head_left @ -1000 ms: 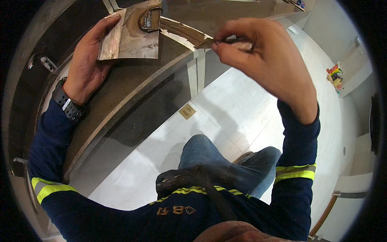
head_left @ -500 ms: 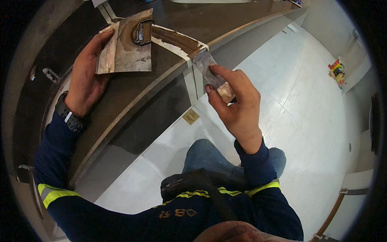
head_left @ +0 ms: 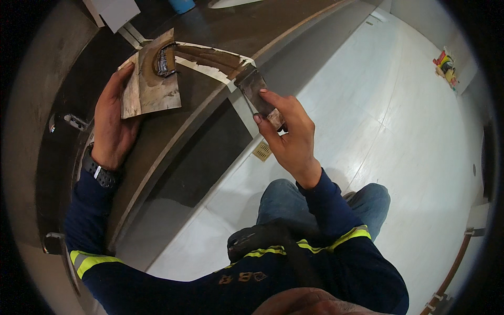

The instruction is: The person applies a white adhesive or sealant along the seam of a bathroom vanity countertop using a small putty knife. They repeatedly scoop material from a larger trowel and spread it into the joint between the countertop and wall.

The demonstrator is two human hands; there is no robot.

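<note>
My left hand [head_left: 113, 121] is closed on the left side of a flat, stained metal plate [head_left: 147, 97], held above the dark countertop [head_left: 184, 97]. A thick dab of dark brown paste [head_left: 165, 60] sits on it. Between thumb and fingers, my right hand [head_left: 291, 131] pinches a small metal scraper [head_left: 252, 86]. The scraper's blade is at the countertop's front edge, by the near end of a brown paste strip [head_left: 212, 59]. White masking tape [head_left: 205, 71] borders that strip, its edges smeared with brown. More tape [head_left: 244, 113] runs down the front panel.
A white box-like object [head_left: 116, 14] and a blue cylinder [head_left: 182, 5] stand at the back. Below the counter is a white tiled floor [head_left: 362, 131] with a small brass drain [head_left: 262, 151]. Colourful items [head_left: 445, 67] lie by the far right wall. Metal fittings [head_left: 75, 122] are at left.
The view has shifted. My right hand has turned the scraper, whose blade now sits at the counter's edge below the strip's end. My left hand still holds the plate, slightly tilted.
</note>
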